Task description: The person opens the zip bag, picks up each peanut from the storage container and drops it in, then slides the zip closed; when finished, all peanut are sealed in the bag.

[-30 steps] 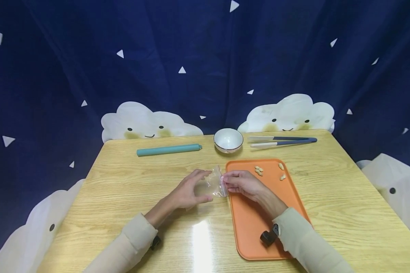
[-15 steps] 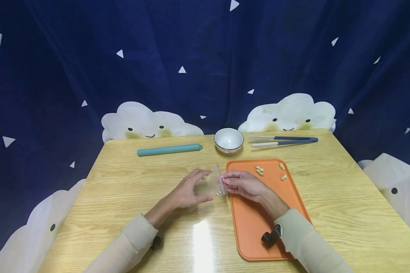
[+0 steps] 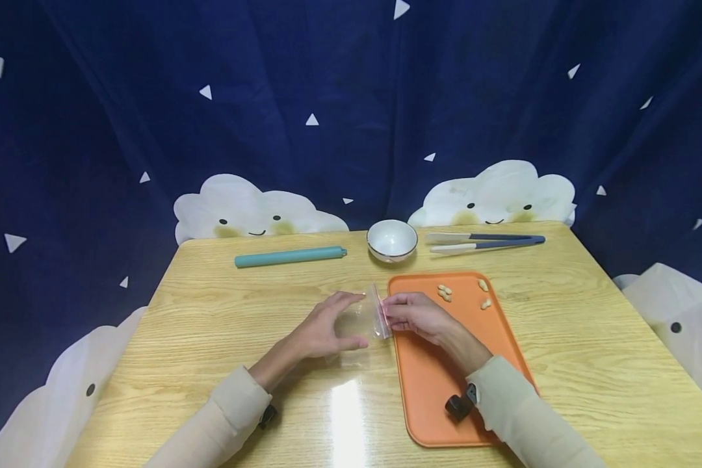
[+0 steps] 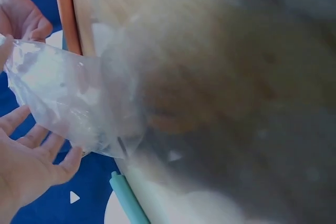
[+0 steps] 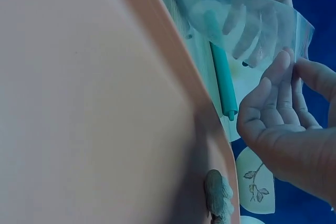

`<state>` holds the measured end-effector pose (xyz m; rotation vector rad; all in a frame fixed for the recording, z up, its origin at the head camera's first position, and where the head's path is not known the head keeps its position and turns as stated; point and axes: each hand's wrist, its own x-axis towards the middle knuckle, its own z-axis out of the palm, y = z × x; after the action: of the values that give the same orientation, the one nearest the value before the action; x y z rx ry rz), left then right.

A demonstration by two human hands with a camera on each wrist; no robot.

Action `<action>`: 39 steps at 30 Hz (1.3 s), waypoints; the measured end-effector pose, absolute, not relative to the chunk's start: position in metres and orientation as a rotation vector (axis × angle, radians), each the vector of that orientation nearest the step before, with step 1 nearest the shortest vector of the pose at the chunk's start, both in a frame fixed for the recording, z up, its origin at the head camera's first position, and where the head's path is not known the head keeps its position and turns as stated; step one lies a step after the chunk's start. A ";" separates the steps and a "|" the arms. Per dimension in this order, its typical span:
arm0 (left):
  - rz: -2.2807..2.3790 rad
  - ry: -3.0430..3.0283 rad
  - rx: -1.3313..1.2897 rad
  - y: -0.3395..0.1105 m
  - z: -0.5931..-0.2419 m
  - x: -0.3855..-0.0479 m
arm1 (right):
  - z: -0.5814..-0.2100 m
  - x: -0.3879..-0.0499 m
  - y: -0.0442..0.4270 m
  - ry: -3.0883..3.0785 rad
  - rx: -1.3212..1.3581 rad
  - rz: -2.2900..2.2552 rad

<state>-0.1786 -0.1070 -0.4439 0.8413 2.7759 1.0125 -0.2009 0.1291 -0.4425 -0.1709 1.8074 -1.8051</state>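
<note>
A clear zip bag (image 3: pixel 377 312) is held above the table beside the tray's left edge, with its zip edge toward the right. My right hand (image 3: pixel 418 317) pinches that zip edge between thumb and forefinger, and the right wrist view shows the pinch on the bag (image 5: pixel 252 24). My left hand (image 3: pixel 316 333) is around the bag's other side, thumb and fingers spread apart. In the left wrist view its loose fingers lie along the transparent bag (image 4: pixel 63 93) without curling round it. I see nothing inside the bag.
An orange tray (image 3: pixel 439 409) lies under my right forearm, with several peanuts (image 3: pixel 444 294) near its far end. Behind it stand a white bowl (image 3: pixel 391 239) and blue-handled tongs (image 3: pixel 506 243). A teal rod (image 3: pixel 289 257) lies at the back left.
The bag's zip edge shifts and tilts slightly, and the left fingertips have moved a little to the right. Otherwise both hands stay nearly in place.
</note>
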 end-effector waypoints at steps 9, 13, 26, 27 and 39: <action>1.482 2.780 0.541 -0.083 -0.413 -0.184 | -0.440 -0.204 0.130 1.792 -0.180 -1.808; 1.524 2.567 0.388 -0.073 -0.405 -0.190 | -0.440 -0.204 0.130 1.774 -0.199 -1.809; 1.457 2.416 0.234 -0.064 -0.405 -0.192 | -0.439 -0.199 0.127 1.739 -0.217 -1.847; 1.436 2.428 0.243 -0.063 -0.404 -0.192 | -0.439 -0.199 0.126 1.756 -0.217 -1.844; 1.447 2.430 0.300 -0.061 -0.405 -0.190 | -0.434 -0.192 0.120 1.963 -0.208 -1.817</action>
<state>-0.1901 -0.0608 -0.4052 0.2998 2.4298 1.4472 -0.1920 0.1196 -0.4341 -0.2077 1.9626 -1.8171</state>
